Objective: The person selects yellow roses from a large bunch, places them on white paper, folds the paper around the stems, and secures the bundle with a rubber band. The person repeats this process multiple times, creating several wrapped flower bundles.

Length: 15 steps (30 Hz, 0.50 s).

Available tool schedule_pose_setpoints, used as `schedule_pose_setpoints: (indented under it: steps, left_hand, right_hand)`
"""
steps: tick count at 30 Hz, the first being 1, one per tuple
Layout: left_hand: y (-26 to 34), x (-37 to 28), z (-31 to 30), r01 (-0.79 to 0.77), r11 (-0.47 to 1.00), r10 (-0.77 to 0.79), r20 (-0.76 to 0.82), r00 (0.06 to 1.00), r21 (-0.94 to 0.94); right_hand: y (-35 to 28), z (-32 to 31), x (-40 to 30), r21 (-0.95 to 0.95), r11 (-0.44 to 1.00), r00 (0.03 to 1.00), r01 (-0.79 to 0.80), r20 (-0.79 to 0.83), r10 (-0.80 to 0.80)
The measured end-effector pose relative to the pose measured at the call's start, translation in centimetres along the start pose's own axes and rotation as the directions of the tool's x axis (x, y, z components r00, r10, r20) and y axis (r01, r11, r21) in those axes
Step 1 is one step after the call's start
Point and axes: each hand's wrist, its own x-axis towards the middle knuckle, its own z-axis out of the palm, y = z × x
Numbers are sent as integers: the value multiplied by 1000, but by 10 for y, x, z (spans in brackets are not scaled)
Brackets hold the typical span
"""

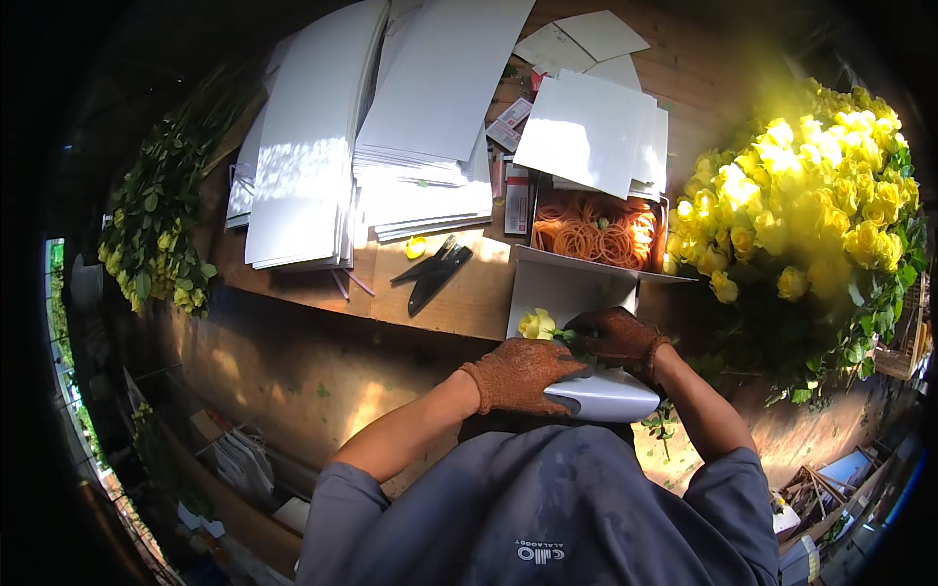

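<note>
A folded white cardboard sheet (612,394) lies at the table's near edge, its near flap bent towards my body. My left hand (522,375), in a brown work glove with dark fingertips, is shut on that flap. Just beyond the hand, a yellow rose (537,324) lies against the upright part of the sheet. My right hand (614,338), gloved alike, is at the rose's stem and leaves; the fingers are partly hidden, so its hold cannot be told. Beyond the sheet stands a box of orange rubber bands (595,233).
Stacks of white cardboard sheets (300,168) cover the far left of the wooden table (396,282). Black-handled shears (437,277) lie nearer. A large heap of yellow roses (799,198) is at the right, and more hang at the left (157,256).
</note>
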Motion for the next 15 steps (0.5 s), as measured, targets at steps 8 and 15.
schedule_pose_setpoints:
  steps: [8, 15]
  left_hand:
    - [-65, -6, -3, 242, 966, -217, -230, 949, 89]
    - [-80, 18, 40, 213, 967, -203, -83, 976, 137]
  right_hand:
    - [-13, 12, -10, -148, 989, 1000, -4, 22, 7]
    - [-32, -16, -42, -251, 962, 990, -110, 53, 127]
